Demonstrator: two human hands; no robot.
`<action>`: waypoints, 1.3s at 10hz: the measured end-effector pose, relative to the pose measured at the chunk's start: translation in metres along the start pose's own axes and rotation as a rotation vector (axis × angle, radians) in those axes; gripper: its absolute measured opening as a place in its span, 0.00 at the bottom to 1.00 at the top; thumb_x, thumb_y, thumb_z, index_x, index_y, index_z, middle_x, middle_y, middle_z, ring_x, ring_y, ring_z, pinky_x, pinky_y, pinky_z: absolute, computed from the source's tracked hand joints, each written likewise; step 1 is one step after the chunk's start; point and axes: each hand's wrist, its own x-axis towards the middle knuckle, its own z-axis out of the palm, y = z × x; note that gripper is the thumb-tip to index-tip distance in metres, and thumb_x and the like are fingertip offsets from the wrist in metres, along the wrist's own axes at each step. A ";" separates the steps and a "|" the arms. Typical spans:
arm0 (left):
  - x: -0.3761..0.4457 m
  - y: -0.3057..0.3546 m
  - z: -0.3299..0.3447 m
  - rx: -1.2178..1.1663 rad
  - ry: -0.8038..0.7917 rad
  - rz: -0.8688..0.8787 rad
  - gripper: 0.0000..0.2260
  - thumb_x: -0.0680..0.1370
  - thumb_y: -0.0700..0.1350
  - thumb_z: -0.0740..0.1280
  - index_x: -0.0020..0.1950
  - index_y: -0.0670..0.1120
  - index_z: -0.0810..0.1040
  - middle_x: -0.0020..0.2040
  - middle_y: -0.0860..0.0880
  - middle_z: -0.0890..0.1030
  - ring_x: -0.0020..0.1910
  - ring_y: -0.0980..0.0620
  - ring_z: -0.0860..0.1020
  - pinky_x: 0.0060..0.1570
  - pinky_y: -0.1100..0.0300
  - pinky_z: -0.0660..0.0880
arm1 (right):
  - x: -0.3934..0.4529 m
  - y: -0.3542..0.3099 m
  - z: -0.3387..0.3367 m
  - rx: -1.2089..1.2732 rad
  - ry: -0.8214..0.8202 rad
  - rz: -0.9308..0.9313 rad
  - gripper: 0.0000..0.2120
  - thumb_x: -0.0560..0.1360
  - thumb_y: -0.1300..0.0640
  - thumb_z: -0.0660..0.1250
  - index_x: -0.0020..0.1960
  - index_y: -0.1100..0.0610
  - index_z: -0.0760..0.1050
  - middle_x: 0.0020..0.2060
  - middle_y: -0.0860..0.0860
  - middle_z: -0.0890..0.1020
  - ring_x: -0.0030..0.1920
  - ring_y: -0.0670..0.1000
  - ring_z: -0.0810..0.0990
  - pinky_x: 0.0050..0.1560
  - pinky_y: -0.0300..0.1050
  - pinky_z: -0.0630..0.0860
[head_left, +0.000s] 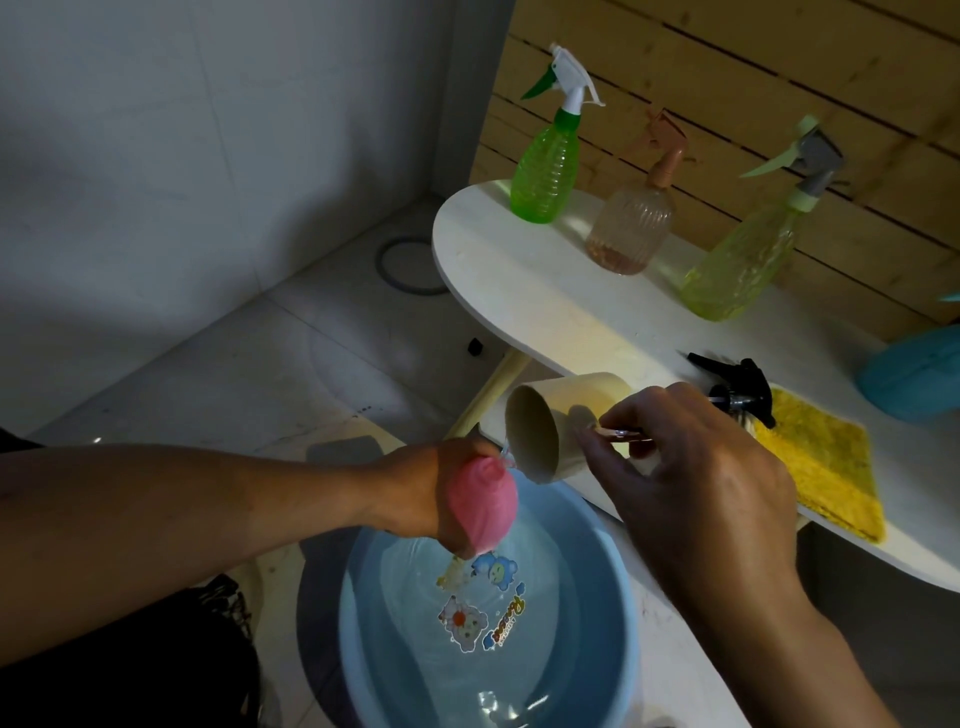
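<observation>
left hand (415, 493) grips pink bottle (483, 506) | right hand (691, 483) tips cup (550, 431) at its mouth

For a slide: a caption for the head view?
Right hand tips a cup, pouring water into a pink balloon the left hand holds over a blue basin.

A single curved line of blue and yellow lettering (506, 621) is seen on a cartoon sticker (462, 621) on the floor of the blue basin (602, 582), beside drawn figures. Under the water it is too blurred to be read.
</observation>
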 end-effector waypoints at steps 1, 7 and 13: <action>0.004 -0.001 0.002 -0.096 -0.136 0.054 0.36 0.64 0.51 0.84 0.66 0.63 0.71 0.55 0.60 0.76 0.53 0.56 0.78 0.54 0.63 0.75 | 0.000 -0.002 -0.002 -0.016 0.002 -0.025 0.08 0.77 0.46 0.70 0.45 0.50 0.79 0.38 0.47 0.79 0.37 0.52 0.79 0.30 0.48 0.75; 0.023 -0.004 0.008 -0.025 0.009 0.114 0.40 0.60 0.51 0.87 0.64 0.66 0.68 0.65 0.61 0.74 0.65 0.51 0.76 0.58 0.55 0.81 | -0.004 -0.010 -0.014 -0.145 0.039 -0.159 0.08 0.77 0.48 0.72 0.44 0.52 0.80 0.38 0.49 0.78 0.35 0.55 0.76 0.27 0.44 0.67; 0.018 0.025 0.000 0.057 0.076 0.094 0.39 0.61 0.53 0.86 0.62 0.68 0.66 0.55 0.65 0.73 0.59 0.54 0.76 0.53 0.59 0.80 | -0.007 -0.005 -0.019 -0.146 0.048 -0.298 0.07 0.79 0.52 0.71 0.44 0.52 0.80 0.41 0.50 0.80 0.38 0.56 0.78 0.30 0.47 0.70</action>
